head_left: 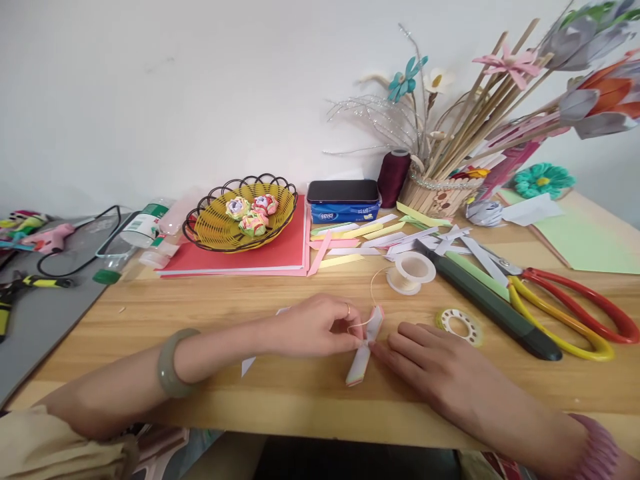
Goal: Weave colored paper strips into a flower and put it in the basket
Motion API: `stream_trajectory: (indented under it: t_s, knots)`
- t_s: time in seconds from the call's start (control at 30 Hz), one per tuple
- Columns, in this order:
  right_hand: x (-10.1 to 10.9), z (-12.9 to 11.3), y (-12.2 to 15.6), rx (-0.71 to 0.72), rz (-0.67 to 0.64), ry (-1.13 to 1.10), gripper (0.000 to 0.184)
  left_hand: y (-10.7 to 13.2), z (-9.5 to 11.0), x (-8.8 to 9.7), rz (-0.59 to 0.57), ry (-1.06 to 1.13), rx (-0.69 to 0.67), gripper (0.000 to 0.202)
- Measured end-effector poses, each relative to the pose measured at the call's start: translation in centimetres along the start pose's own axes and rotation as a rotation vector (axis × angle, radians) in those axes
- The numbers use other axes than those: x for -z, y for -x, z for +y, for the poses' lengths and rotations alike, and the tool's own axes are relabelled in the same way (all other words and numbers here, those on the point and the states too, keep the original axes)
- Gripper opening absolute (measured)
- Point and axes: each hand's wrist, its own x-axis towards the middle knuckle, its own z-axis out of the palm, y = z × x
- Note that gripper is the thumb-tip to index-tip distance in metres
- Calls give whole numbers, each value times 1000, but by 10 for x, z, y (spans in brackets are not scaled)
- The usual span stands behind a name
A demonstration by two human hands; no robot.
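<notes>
A folded bundle of paper strips [367, 348], pinched in at its waist, lies on the wooden table [210, 313]. My left hand [313, 327] closes on its middle from the left, fingers pinched together, with a ring and a green bangle on that arm. My right hand [430, 363] rests on the table at the bundle's right side, fingertips pressed to its waist. A thin thread [373, 283] runs from the bundle up to a small white spool [411, 272]. A scrap of white paper [247, 365] lies under my left forearm.
A yellow wire basket [205, 230] with paper roses sits on red card [285, 253]. Loose paper strips [360, 240], a blue tissue pack [344, 208], a dark knife handle [493, 308], red-yellow scissors [575, 313], a tape ring [459, 325] and a holder of paper flowers [437, 193] lie behind. Tools lie at left.
</notes>
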Motion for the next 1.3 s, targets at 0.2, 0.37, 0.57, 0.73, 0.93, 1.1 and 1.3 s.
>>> stream_trajectory:
  t_s: [0.2,0.37,0.57,0.73,0.93,1.1,1.3]
  knots:
    - [-2,0,3,-15,12,0,32,1,-11,-9,-15,271,95,9]
    - [-3,0,4,-30,19,-8,31,2,-12,-8,-26,277,63,12]
    - [-2,1,5,-87,17,21,26,-2,-4,-12,16,218,143,15]
    - [-2,1,11,-144,44,58,30,-5,-3,-17,22,268,186,7]
    - [5,-9,11,-98,104,94,28,-10,0,-17,70,271,247,6]
    - [3,-10,5,-94,171,150,24,-12,4,-13,53,240,258,10]
    - [-9,-8,-3,-219,203,156,24,-11,6,-11,18,222,272,15]
